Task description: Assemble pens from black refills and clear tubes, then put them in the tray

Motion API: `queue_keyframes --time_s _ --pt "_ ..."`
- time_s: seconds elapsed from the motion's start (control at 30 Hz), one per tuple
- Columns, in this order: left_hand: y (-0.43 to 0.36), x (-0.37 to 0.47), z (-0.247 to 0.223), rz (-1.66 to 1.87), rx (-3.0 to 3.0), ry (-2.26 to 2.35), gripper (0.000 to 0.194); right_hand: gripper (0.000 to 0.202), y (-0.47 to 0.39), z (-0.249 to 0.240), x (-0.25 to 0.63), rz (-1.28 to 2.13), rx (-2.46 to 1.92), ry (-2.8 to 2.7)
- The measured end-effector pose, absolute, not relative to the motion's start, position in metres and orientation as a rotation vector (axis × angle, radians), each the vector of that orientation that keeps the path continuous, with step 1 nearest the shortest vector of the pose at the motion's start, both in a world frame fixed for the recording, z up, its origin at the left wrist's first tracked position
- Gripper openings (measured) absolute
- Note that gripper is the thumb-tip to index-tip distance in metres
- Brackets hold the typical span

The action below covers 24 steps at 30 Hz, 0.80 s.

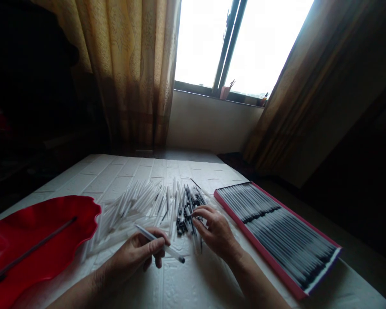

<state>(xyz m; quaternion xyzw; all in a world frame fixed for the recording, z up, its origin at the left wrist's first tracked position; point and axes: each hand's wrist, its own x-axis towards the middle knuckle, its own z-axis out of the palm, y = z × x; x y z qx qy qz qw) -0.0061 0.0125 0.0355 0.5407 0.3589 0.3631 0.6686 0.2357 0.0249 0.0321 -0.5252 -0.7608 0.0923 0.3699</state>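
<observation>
Between the thumb and fingers of my left hand (144,249) is a pen barrel (175,254), slanting down to the right with a dark end. My right hand (214,227) reaches into a pile of black-tipped pen parts (189,197), thumb and index finger curled close together at its near edge. Whether those fingers grip a piece is too blurred to tell. Left of that pile lie many clear plastic tubes (141,197), loosely heaped and pointing several ways.
A red scalloped tray (83,231) at the left holds one long dark-ended pen (35,249). On the right, a red-edged box (227,201) carries rows of pens (283,236). The white brick-patterned table (99,174) stands before a window with a small pot (224,92) on its sill.
</observation>
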Motion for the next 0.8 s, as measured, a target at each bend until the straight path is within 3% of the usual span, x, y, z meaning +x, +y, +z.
queue_keyframes --time_s 0.27,0.47,0.8 --pt "0.013 -0.008 0.032 0.790 1.265 0.826 0.048 0.022 0.023 0.027 0.230 0.040 -1.539 -2.190" --pt "0.015 -0.008 0.032 0.764 1.295 0.811 0.050 0.011 0.026 0.023 0.232 0.031 -1.478 -2.221" --pt "0.016 -0.005 0.024 0.845 1.311 0.857 0.055 0.009 0.019 0.040 0.238 0.172 -1.231 -1.805"
